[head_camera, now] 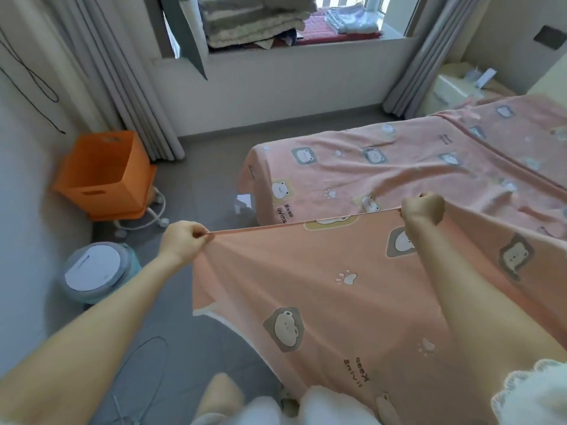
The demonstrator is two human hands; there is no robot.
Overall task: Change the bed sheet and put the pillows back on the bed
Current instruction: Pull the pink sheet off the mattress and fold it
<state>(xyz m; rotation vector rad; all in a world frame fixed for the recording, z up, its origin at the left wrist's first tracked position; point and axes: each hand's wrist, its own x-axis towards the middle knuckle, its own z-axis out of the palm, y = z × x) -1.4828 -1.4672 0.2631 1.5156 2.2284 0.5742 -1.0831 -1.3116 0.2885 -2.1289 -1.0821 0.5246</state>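
**At the foot of the bed, a pink hem drawn tight between two fists**

Beside the near corner of the bed (pixel 256 191) the person stands with both arms out, holding up a pink bear-print sheet (pixel 306 271). The left hand (pixel 181 240) pinches the hem between thumb and curled fingers. The right hand (pixel 422 210) is a closed fist clamped on the same hem, further along and slightly higher. Between them the edge runs taut, its long axis left to right and rising a little toward the right hand. Below it the cloth hangs toward the person's legs and trails off to the right onto the mattress. The "Keep living" lettering low on the hanging part reads upside down from the person's side.

The mattress top is covered in the same print, wrinkled toward its near edge; I cannot tell whether that is one cloth or two.

Bare grey floor (pixel 199 167) runs past the bed's far corner to the wall under the window. Against the left wall sit an orange box (pixel 104 173) and a round white-lidded bin (pixel 92 273). A thin cable (pixel 153 342) loops on the floor near the person's feet.
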